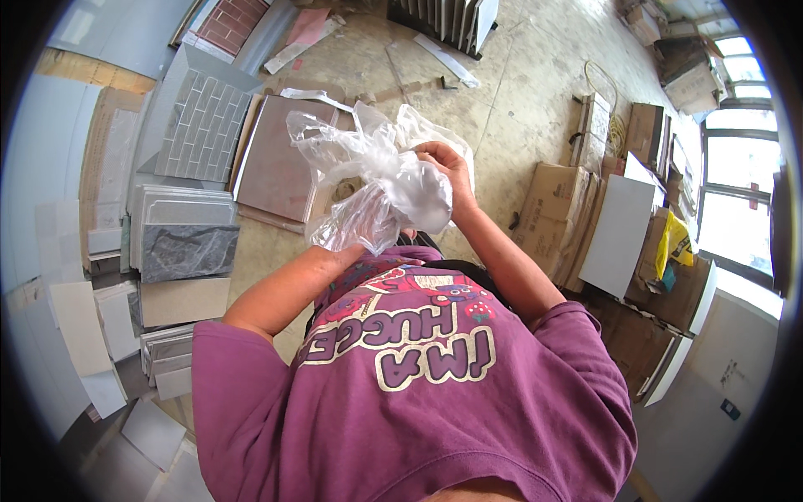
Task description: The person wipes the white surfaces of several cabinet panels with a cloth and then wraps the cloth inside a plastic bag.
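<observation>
A crumpled, clear plastic bag (360,159) is bunched up in front of my chest, with loose folds spreading to the left and a whiter, bulging part on the right. My right hand (449,170) has its fingers curled and pinched on the upper right of the plastic. From the lower left my left hand (350,253) reaches under the bag; its fingers are hidden behind the folds, so their grip does not show. Beyond the bag, on the floor, lies a flat brownish panel (280,155), partly covered by the plastic.
To the left stand stacked tile samples (186,243) and a grey brick-pattern board (201,125). On the right are cardboard boxes (548,217) and a white panel (617,234) leaning on them. A rack of upright panels (452,21) stands ahead on the concrete floor (510,109).
</observation>
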### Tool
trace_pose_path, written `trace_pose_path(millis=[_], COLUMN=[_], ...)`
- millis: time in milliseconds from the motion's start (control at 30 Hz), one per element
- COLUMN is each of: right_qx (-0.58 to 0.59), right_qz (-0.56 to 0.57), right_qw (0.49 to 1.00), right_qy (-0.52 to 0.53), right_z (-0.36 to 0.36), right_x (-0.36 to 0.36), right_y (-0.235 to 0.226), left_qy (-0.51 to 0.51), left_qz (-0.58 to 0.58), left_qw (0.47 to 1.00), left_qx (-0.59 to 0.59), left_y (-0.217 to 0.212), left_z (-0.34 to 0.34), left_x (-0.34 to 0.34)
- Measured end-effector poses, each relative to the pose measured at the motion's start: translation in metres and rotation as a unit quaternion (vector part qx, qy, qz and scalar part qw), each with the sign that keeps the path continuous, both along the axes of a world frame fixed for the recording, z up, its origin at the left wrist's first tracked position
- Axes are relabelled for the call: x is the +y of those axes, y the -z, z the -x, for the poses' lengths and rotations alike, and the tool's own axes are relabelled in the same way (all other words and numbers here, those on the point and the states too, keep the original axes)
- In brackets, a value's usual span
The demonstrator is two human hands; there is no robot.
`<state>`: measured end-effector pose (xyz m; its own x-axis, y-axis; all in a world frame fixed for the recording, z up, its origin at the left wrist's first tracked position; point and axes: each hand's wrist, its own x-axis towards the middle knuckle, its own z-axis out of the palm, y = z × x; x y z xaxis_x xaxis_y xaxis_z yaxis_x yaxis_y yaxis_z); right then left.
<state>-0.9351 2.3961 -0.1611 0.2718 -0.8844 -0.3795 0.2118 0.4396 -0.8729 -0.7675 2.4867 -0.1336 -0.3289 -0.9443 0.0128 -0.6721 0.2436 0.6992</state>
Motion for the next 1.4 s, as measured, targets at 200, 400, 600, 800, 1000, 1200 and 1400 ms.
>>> trace_pose_path(millis=[200,400,600,800,1000,1200,1400], right_qx=[0.082,0.241,0.303,0.379,0.376,0.369,0.388], right_qz=[0.128,0.22,0.219,0.386,0.326,0.292,0.239], right_qw=[0.987,0.915,0.912,0.828,0.844,0.855,0.855], right_qy=[-0.058,-0.238,-0.168,-0.147,-0.2,-0.22,-0.248], right_z=[-0.012,-0.03,-0.016,-0.01,-0.001,0.006,0.006], right_x=[0.008,0.03,0.01,0.004,-0.006,-0.011,-0.01], right_y=[-0.004,-0.029,-0.034,-0.017,-0.007,-0.002,-0.01], left_qy=[0.058,-0.04,-0.076,-0.117,-0.108,-0.027,-0.076], left_qz=[-0.099,-0.135,-0.054,-0.023,-0.177,0.052,0.014], left_qw=[0.993,0.99,0.979,0.993,0.977,0.98,0.994], left_qx=[0.021,0.017,-0.181,0.011,-0.055,-0.189,-0.073], left_y=[0.018,0.061,0.095,0.095,0.032,0.024,0.041], left_z=[0.006,0.004,-0.016,-0.021,-0.014,-0.003,0.0], left_x=[-0.029,-0.051,-0.078,-0.073,-0.065,-0.062,-0.049])
